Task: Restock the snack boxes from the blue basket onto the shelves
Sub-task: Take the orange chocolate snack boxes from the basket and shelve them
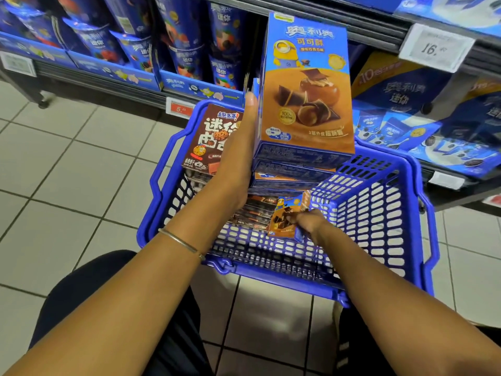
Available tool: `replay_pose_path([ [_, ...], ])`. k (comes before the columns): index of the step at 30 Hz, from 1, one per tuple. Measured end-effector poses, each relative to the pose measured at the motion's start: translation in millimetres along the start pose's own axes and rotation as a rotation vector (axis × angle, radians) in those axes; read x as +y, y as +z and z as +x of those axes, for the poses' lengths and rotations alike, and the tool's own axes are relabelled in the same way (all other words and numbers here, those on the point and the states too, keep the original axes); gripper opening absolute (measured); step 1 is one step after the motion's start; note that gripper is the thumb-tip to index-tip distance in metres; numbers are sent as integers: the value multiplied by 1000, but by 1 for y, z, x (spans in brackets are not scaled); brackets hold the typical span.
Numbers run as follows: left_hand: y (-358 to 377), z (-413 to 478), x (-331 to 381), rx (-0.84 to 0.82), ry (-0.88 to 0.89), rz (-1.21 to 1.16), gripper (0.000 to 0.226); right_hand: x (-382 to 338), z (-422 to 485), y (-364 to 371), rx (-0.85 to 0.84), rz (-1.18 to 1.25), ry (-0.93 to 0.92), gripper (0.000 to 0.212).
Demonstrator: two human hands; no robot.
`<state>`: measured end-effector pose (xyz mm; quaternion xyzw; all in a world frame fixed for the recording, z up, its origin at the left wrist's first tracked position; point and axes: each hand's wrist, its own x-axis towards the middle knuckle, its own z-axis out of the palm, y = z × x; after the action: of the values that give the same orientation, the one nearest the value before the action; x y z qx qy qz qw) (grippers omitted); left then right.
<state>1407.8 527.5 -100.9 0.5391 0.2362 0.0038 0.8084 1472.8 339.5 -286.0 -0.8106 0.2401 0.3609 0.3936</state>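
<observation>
We are observing bright, even store lighting; the price tag point(436, 47) and right-hand shelves point(374, 32) are blurring, frame edges bowing.

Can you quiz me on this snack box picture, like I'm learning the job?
1. True or false: the left hand holds a stack of minion boxes.
2. What do the right hand's fingers grip? A) a price tag B) a minion box down in the blue basket C) the basket's handle
3. Fill in: the brown cookie boxes stand on the basket's ____ side.

Key: 1 true; 2 B; 3 left.
</observation>
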Motion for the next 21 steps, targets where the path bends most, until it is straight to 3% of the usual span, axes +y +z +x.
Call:
replay_pose_path([
  [4,0,1,-1,33,-9,23,49,-25,-23,-19,-16,173,-62,8],
  [7,0,0,1,26,2,7,37,-42,-58,-48,-92,388,-85,20],
  [11,0,-1,3,24,4,7,37,-58,-111,-86,-195,710,-226,27],
  [17,-1,-6,7,37,30,20,39,-92,-179,-118,-230,911,-484,35],
  [21,-2,-7,7,42,42,14,62,-114,-217,-126,-330,950,-642,32],
])
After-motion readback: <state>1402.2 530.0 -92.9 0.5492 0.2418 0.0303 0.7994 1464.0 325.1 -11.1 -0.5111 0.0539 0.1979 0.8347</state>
